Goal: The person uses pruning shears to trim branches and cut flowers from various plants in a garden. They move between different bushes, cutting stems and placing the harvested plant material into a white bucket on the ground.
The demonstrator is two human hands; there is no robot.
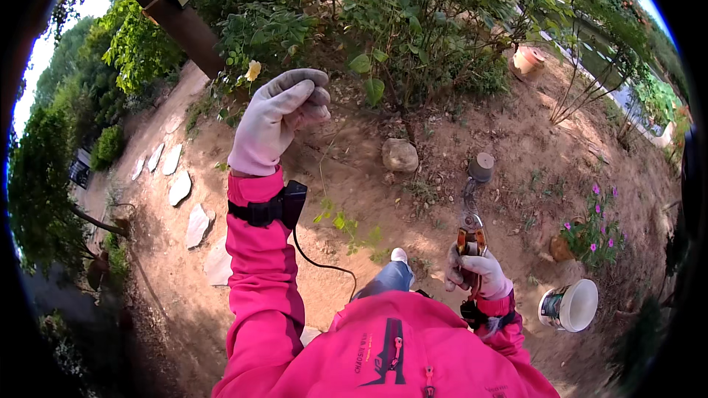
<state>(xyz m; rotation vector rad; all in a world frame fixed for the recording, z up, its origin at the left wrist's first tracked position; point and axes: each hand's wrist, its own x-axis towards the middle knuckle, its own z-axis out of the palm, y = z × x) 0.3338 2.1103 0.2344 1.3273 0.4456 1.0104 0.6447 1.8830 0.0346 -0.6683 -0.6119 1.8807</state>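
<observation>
My left hand (282, 113), in a pale, soiled glove, is raised before the rose bush with its fingers curled in toward the thumb. Just below its fingertips hangs a thin leafy shoot (340, 224), its lower leaves blurred. Whether the fingers pinch its stem I cannot tell. A yellow rose (253, 71) blooms behind that hand. Low on the right, my right hand (481, 272), also gloved, grips a pair of pruning shears (470, 226) by the orange-brown handles. The blades point away from me, toward a small dark pot (481, 167) on the soil.
Leafy shrubs (420, 27) rise ahead, and a slanting trunk (177, 22) carries a small lamp-like box. A rock (400, 155) sits on the ground. Flat stepping stones (198, 225) run along the left. At right are a white bucket (578, 307), pink flowers (597, 237) and a terracotta pot (528, 61).
</observation>
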